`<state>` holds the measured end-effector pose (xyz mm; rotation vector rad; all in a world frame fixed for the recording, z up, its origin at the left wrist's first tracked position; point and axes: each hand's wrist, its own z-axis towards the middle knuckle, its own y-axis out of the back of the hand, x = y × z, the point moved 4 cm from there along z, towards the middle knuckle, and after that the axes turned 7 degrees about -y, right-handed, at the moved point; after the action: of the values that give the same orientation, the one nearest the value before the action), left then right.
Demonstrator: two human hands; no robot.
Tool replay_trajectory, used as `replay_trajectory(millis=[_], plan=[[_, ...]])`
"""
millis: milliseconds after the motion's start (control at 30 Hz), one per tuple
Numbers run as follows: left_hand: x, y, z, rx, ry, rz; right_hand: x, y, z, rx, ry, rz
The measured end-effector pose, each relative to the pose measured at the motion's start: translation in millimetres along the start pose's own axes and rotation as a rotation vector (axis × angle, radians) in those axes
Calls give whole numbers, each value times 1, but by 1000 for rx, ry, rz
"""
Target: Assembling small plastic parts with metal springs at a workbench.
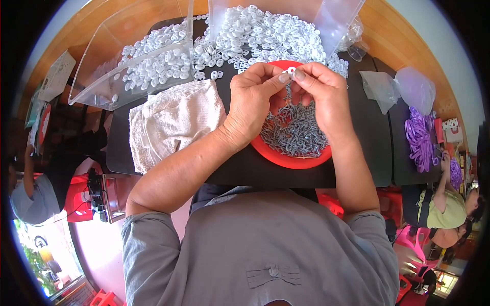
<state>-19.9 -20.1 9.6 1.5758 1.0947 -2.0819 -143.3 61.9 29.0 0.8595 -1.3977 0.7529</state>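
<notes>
Between my two hands, over a red bowl (286,160), is a small white plastic piece (291,70) with a hole in it. My left hand (250,99) pinches its left side with thumb and forefinger. On its other side, my right hand (326,89) grips it the same way. Small grey screws (298,135) fill the bowl below. The other fingers of both hands are curled under and partly hidden. Whether they hold a screw cannot be made out.
Loose white plastic pieces (270,30) are heaped at the back. More lie in a clear plastic bin (92,97) on its side at the left. A folded cream towel (176,122) lies near it. Clear bags (380,89) and purple straps (419,137) are at right. Other people sit at both sides.
</notes>
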Motion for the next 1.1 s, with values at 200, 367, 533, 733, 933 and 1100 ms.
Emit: replay_trajectory(millis=[200, 367, 533, 733, 933, 1100], plan=[[-5, -5, 5, 197, -106, -3, 12, 18, 3, 243, -21, -26], [-7, -6, 4, 294, -143, 38, 11, 15, -1, 327, -119, 53], [-11, -6, 2, 303, -278, -6, 14, 8, -5, 321, -161, 95], [-17, -5, -2, 272, -227, 18, 11, 3, -8, 319, -179, 111], [-16, -2, -3, 307, -283, 3, 11, -2, -11, 342, -150, 153], [-25, -7, -5, 319, -230, -55, 8, -3, -12, 353, -169, 230]])
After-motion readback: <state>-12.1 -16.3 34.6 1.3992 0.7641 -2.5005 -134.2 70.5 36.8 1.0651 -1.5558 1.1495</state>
